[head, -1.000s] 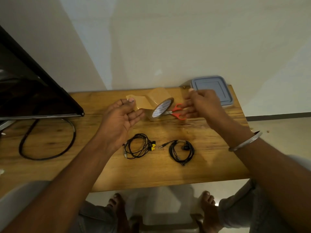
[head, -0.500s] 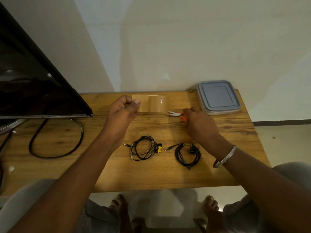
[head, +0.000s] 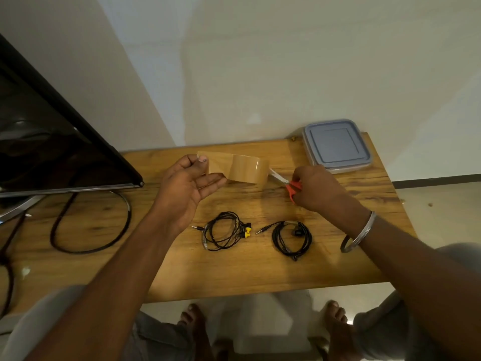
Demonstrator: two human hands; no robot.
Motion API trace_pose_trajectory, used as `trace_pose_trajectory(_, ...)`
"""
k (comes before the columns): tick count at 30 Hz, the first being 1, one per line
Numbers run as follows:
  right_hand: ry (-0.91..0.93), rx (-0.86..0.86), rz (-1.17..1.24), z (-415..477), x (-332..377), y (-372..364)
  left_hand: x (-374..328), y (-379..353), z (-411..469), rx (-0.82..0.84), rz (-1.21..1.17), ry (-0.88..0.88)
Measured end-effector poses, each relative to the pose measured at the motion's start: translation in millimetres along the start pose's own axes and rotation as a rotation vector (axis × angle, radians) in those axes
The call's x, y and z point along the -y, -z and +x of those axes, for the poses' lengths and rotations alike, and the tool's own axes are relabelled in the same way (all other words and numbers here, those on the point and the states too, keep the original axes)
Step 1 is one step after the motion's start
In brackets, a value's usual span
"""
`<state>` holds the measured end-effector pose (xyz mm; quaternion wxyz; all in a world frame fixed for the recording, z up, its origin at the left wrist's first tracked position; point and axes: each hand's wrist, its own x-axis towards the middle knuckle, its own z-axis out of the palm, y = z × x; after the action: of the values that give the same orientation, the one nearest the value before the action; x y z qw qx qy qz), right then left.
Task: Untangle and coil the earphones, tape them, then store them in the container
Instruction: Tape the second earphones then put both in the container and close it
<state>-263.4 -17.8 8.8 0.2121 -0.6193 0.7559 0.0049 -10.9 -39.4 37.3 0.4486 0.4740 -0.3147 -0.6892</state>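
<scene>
Change: the left hand [head: 187,188] was a closed fist half a second ago. Now its lower fingers are spread out under the tape, and the roll shows its curved brown side.
Left hand: thumb and forefinger pinch the free end of the tape strip [head: 212,162], raised above the tabletop [head: 234,277].
Tape roll [head: 250,170]: just right of the left hand, joined to the strip. Whether it rests on the wood cannot be told.
Right hand [head: 320,188]: fingers curled round the red handles of the scissors [head: 291,186], blades pointing at the roll's right edge.
Earphones: two coiled sets lie side by side on the near part of the tabletop. One has yellow buds [head: 223,230] and the other is all black [head: 291,238].
Container [head: 337,145]: at the far right corner, grey-blue lid on.
Also here: a dark screen [head: 52,139] at the left, a looped cable [head: 91,222] in front of it, and a metal bangle [head: 359,233] on the right wrist.
</scene>
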Motion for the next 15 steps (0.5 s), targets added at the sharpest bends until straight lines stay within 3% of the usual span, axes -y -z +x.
trace_pose_trajectory(4, -0.058, 0.105, 0.172, -2.6, 2.4, 19.4, -0.3, 0.3, 0.2, 0.010, 0.011, -0.011)
trace_pose_trajectory(7, -0.124, 0.243, 0.472, -7.5, 3.3, 36.6, 0.0, 2.2, 1.3, 0.000, -0.027, 0.001)
trace_pose_trajectory(11, -0.033, 0.600, 1.018, -25.4, 11.0, 61.6, 3.6, 4.0, 3.4, -0.018, -0.067, 0.007)
trace_pose_trajectory(15, 0.119, 1.024, 1.231, -33.0, 26.6, 33.4, 7.3, 2.6, 4.7, -0.003, -0.033, -0.025)
